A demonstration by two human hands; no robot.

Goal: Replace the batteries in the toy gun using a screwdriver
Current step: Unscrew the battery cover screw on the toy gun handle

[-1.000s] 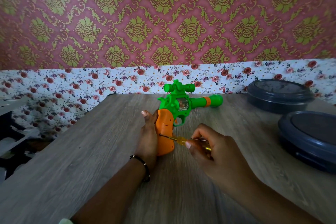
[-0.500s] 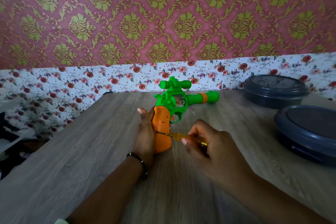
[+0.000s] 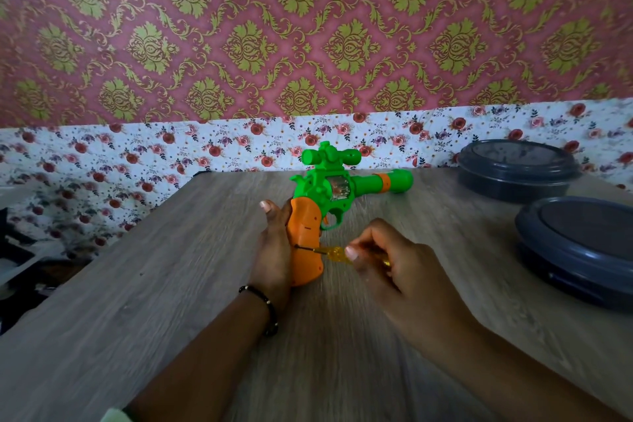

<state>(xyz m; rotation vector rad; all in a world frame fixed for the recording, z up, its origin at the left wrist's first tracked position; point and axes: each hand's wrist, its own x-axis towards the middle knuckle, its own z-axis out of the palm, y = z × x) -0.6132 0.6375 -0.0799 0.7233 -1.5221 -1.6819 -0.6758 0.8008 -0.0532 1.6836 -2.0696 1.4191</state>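
Note:
A green toy gun (image 3: 337, 181) with an orange grip lies on its side on the wooden table (image 3: 171, 284), barrel pointing right. My left hand (image 3: 274, 250) wraps the left side of the orange grip and steadies it. My right hand (image 3: 387, 264) pinches a small screwdriver (image 3: 329, 253) with a clear yellow handle. Its dark tip touches the lower part of the orange grip. Most of the handle is hidden under my fingers.
Two dark grey round lidded containers stand on the right, one at the back (image 3: 517, 168) and one nearer (image 3: 579, 247). The table's left edge drops off toward dark clutter (image 3: 20, 267). A floral wall runs behind the table.
Both hands and the gun keep their positions relative to one another. The screwdriver tip stays on the orange grip; only the view has shifted slightly.

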